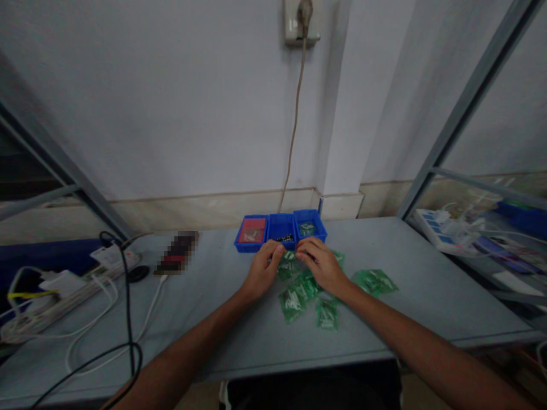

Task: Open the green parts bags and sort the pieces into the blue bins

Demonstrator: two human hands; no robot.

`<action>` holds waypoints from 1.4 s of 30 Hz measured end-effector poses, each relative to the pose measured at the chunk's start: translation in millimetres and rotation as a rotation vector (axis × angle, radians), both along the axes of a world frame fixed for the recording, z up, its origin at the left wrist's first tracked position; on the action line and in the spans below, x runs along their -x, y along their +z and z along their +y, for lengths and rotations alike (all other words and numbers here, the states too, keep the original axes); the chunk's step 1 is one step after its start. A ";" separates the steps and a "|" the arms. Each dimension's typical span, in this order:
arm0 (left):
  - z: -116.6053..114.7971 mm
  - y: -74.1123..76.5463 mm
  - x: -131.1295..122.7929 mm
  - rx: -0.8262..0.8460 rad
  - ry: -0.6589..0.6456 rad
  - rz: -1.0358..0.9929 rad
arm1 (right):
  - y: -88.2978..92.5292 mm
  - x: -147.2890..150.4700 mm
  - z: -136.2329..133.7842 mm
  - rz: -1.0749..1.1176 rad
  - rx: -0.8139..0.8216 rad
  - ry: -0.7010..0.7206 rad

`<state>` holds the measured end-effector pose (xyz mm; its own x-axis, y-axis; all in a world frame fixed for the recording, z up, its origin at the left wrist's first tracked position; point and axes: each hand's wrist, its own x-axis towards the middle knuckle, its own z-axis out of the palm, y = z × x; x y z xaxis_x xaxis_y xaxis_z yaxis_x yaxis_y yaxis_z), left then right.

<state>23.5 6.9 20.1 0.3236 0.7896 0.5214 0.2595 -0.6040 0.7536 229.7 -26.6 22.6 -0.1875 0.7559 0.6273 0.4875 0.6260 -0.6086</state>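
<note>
My left hand point(262, 272) and my right hand point(319, 263) meet just in front of three blue bins point(281, 229) at the back of the grey table point(427, 285). Both hands have their fingers pinched together on a small green bag point(288, 257) held between them. Several more green bags of small parts point(299, 296) lie scattered under and in front of my hands, with one point(375, 281) off to the right. The left bin holds a reddish packet, the middle one small dark parts, the right one a green bag.
A power strip with white and black cables point(77, 285) lies on the left of the table, next to a dark blurred object point(177, 253). A cord point(294, 125) hangs from a wall socket. A metal-framed shelf with another power strip point(444, 230) stands right.
</note>
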 end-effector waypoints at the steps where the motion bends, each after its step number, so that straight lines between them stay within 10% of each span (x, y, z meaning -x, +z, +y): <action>1: -0.8 1.4 0.1 -0.010 -0.020 -0.021 | -0.9 -0.1 0.7 0.017 0.016 -0.018; 12: -6.8 0.2 -2.1 -0.112 -0.061 0.061 | -9.5 0.7 8.7 0.407 0.333 0.019; 21: -6.5 5.5 1.4 -0.135 0.089 0.139 | -6.9 4.5 2.2 0.268 0.185 -0.035; 42: -1.9 3.7 1.3 -0.031 -0.010 -0.004 | -3.2 1.2 2.5 0.106 0.111 0.029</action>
<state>22.2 5.0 23.8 0.3292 0.7699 0.5467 0.2500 -0.6294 0.7358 228.5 -24.0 19.4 -0.1471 0.8167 0.5580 0.3994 0.5651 -0.7219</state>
